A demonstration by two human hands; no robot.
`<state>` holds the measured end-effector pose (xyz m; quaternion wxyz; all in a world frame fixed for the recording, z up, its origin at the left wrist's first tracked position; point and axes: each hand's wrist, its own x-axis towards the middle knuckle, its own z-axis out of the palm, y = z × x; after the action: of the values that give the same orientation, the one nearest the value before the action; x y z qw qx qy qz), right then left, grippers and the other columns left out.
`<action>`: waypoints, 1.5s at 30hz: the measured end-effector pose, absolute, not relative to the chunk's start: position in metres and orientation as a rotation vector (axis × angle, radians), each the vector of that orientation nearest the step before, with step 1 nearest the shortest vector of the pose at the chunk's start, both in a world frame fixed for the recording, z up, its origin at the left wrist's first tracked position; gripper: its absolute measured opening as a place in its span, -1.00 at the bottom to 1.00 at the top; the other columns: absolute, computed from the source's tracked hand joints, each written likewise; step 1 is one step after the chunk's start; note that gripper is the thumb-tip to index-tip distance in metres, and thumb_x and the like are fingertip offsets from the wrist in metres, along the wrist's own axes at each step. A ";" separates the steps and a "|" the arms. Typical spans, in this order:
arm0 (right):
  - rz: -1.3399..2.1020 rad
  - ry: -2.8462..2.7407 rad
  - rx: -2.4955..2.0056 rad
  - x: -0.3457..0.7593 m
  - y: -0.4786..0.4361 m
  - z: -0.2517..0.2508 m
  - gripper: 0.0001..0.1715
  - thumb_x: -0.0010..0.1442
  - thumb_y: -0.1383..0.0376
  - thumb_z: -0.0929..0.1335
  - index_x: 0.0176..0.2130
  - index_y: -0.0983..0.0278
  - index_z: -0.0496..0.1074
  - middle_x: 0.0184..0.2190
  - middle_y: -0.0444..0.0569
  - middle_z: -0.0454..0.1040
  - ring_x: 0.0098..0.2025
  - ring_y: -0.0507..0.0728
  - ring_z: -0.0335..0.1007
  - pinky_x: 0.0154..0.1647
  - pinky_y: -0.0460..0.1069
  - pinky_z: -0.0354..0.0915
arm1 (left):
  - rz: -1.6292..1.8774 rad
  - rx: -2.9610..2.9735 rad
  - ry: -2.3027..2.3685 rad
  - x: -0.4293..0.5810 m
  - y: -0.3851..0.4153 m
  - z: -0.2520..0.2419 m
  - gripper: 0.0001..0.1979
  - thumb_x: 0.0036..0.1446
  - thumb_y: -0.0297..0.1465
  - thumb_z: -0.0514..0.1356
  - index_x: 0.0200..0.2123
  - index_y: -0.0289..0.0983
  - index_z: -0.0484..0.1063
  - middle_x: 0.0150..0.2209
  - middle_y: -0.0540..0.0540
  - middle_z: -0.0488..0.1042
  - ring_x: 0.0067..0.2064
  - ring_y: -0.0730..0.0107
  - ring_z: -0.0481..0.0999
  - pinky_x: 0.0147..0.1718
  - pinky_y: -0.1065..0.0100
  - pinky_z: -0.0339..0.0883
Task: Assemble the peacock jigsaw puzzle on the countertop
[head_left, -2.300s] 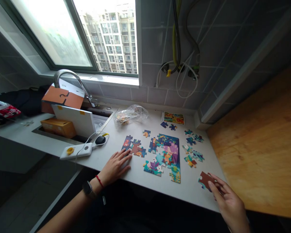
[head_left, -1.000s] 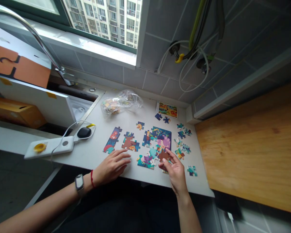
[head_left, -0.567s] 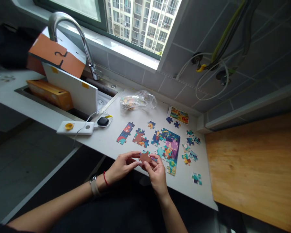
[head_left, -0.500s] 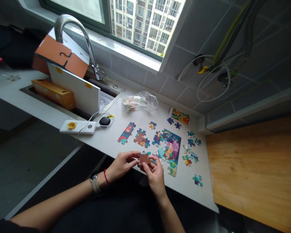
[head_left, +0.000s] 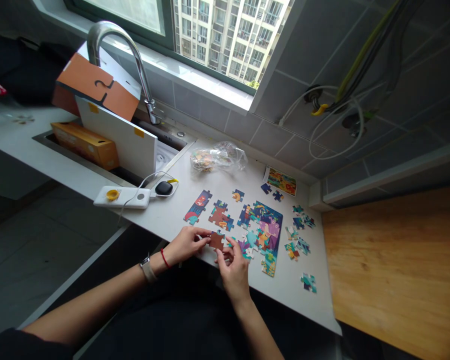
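Note:
A brown jigsaw piece [head_left: 216, 240] is held low over the counter's front edge, between my two hands. My left hand [head_left: 187, 245] pinches its left side with thumb and index finger. My right hand [head_left: 234, 270] has its fingers closed at the piece's lower right. Just beyond lies a small joined cluster with a brown area [head_left: 220, 216]. A joined strip with a red figure [head_left: 198, 206] is to its left. Rightward sits the larger joined puzzle section [head_left: 270, 232], with a purple creature. My right hand hides part of the pieces beside it.
Loose jigsaw pieces [head_left: 291, 250] lie along the right, with a picture card [head_left: 281, 181] at the back. A clear plastic bag [head_left: 225, 156] holds more pieces. A white power strip [head_left: 122, 197], a sink with boxes [head_left: 86, 145] and a faucet [head_left: 144, 85] are leftward.
Both hands have moved slightly left and up with the brown jigsaw piece, and more of its brown face shows. The camera view has shifted slightly.

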<state>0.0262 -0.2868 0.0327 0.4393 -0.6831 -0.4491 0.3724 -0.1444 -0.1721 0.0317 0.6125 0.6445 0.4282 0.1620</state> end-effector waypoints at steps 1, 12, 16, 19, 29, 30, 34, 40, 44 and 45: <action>0.868 -1.178 -1.720 0.026 -0.287 0.032 -0.50 0.35 0.16 0.39 0.21 0.29 0.40 -0.34 -0.04 0.61 -0.37 0.16 0.61 -0.31 0.02 0.56 | 0.347 1.480 0.986 -0.144 -0.170 0.031 -0.52 0.23 -0.10 0.23 -0.01 -0.34 0.67 -0.37 -0.15 0.68 -0.50 0.31 0.58 -0.53 0.37 0.45; 0.280 -1.848 -1.871 0.043 -0.272 0.042 -0.61 0.36 0.39 0.35 0.15 0.25 0.52 0.06 0.17 0.55 0.13 0.31 0.47 0.17 0.23 0.45 | 0.391 1.693 1.116 -0.138 -0.152 0.033 -0.72 0.25 -0.40 0.20 -0.11 -0.23 0.71 -0.26 -0.09 0.72 -0.42 0.38 0.60 -0.35 0.41 0.48; 0.194 -2.065 -1.898 0.042 -0.265 0.038 -0.50 0.36 0.35 0.39 0.26 0.16 0.49 0.40 0.12 0.35 0.45 0.44 0.17 0.36 0.36 0.29 | 0.430 1.793 1.183 -0.144 -0.146 0.030 -0.73 0.26 -0.41 0.23 -0.04 -0.26 0.68 -0.27 -0.10 0.72 -0.41 0.37 0.61 -0.29 0.39 0.51; 0.250 -2.192 -1.851 0.036 -0.262 0.034 -0.46 0.40 0.33 0.35 0.32 0.15 0.44 0.49 0.03 0.23 0.54 0.45 0.02 0.42 0.38 0.22 | 0.449 1.874 1.195 -0.144 -0.144 0.027 -0.77 0.28 -0.44 0.24 -0.07 -0.26 0.68 -0.28 -0.08 0.71 -0.41 0.39 0.61 -0.27 0.40 0.50; 0.323 -2.205 -1.874 0.029 -0.261 0.036 -0.44 0.45 0.34 0.28 0.37 0.18 0.39 0.46 0.01 0.28 0.52 0.42 0.09 0.42 0.36 0.24 | 0.546 2.337 1.100 -0.155 -0.157 0.026 -0.85 0.39 -0.37 0.23 -0.10 -0.16 0.64 -0.06 -0.11 0.63 -0.12 0.29 0.63 -0.19 0.36 0.51; 0.321 -2.208 -1.879 0.028 -0.262 0.036 -0.43 0.44 0.35 0.28 0.38 0.19 0.38 0.47 0.02 0.28 0.52 0.42 0.09 0.42 0.36 0.24 | 0.564 2.430 1.055 -0.156 -0.158 0.026 -0.85 0.39 -0.36 0.24 -0.09 -0.16 0.63 -0.02 -0.11 0.62 -0.09 0.26 0.62 -0.16 0.33 0.52; 0.286 -2.206 -1.886 0.027 -0.264 0.034 -0.38 0.41 0.35 0.31 0.40 0.22 0.34 0.48 0.08 0.24 0.52 0.40 0.08 0.41 0.36 0.24 | 0.627 2.588 0.912 -0.160 -0.158 0.023 -0.89 0.38 -0.35 0.28 -0.09 -0.16 0.61 0.04 -0.11 0.61 0.00 0.15 0.56 -0.03 0.17 0.53; 0.213 -2.090 -1.919 0.042 -0.258 0.027 -0.34 0.37 0.36 0.34 0.40 0.25 0.33 0.45 0.12 0.29 0.51 0.37 0.10 0.42 0.30 0.24 | 0.700 2.576 0.865 -0.164 -0.158 0.017 -0.82 0.44 -0.46 0.18 -0.17 -0.18 0.59 -0.04 -0.07 0.65 0.02 0.21 0.53 -0.03 0.21 0.48; 0.237 -2.069 -1.943 0.051 -0.248 0.024 -0.33 0.35 0.32 0.38 0.40 0.25 0.34 0.37 0.12 0.41 0.46 0.40 0.18 0.39 0.31 0.27 | 0.679 2.557 0.870 -0.166 -0.157 0.014 -0.81 0.46 -0.46 0.16 -0.19 -0.20 0.58 -0.13 -0.08 0.65 0.02 0.20 0.52 -0.03 0.22 0.46; 0.238 -2.056 -1.959 0.052 -0.247 0.025 -0.35 0.35 0.31 0.39 0.38 0.24 0.36 0.35 0.12 0.43 0.45 0.41 0.20 0.38 0.31 0.28 | 0.679 2.556 0.870 -0.167 -0.157 0.014 -0.80 0.46 -0.45 0.15 -0.19 -0.20 0.59 -0.15 -0.09 0.65 0.01 0.21 0.52 -0.03 0.22 0.46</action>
<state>0.0517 -0.2471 0.0252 0.1454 -0.6800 -0.7139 0.0826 -0.1667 -0.1567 0.0138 0.1777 0.9034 0.3076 0.2400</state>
